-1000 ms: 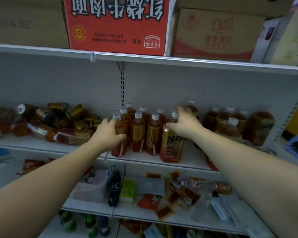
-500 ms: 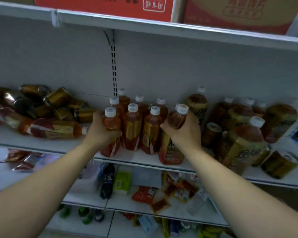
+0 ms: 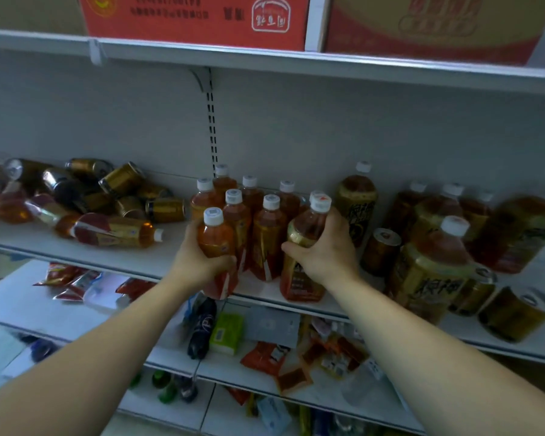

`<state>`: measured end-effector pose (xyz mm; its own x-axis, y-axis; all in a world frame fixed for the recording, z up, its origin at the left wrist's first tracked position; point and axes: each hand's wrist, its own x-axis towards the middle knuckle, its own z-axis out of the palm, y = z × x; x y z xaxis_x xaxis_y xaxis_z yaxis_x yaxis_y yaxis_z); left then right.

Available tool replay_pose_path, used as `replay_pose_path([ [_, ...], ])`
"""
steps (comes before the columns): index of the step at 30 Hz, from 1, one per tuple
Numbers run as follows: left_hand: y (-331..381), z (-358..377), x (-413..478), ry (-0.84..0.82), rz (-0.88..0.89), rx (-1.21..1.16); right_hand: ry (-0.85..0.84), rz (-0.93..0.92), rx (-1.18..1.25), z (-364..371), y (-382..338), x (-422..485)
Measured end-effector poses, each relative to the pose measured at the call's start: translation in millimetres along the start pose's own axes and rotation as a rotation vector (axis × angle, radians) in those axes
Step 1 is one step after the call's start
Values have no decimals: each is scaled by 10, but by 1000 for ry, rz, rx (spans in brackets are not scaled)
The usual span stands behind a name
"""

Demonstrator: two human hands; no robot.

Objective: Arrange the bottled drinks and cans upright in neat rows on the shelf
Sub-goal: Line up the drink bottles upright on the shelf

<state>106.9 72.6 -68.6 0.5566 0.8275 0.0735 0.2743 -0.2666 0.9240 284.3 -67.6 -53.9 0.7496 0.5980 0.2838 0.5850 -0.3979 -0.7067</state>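
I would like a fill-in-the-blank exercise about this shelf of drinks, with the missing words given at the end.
1. The left hand grips a bottle at the front of the upright group, and this bottle has a ____ cap.
2. The right hand holds a bottle whose top tilts toward the ____.
3. On the left of the shelf, the gold cans lie in a ____, not in rows.
4. Above this shelf stands a ____ carton with white print.

Missing words: white; right; pile; red

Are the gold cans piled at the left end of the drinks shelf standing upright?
No, the gold cans lie tumbled on their sides in a heap, beside a toppled amber tea bottle on the white shelf.
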Motion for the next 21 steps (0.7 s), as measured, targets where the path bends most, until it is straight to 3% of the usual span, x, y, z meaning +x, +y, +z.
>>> replay_pose_path([
  [7,81,48,30,-173,59,98,9,31,9,-203,-70,-119],
  [21,683,875,-77,-445,257,-76,391,37,-9,-1578,-437,-539],
])
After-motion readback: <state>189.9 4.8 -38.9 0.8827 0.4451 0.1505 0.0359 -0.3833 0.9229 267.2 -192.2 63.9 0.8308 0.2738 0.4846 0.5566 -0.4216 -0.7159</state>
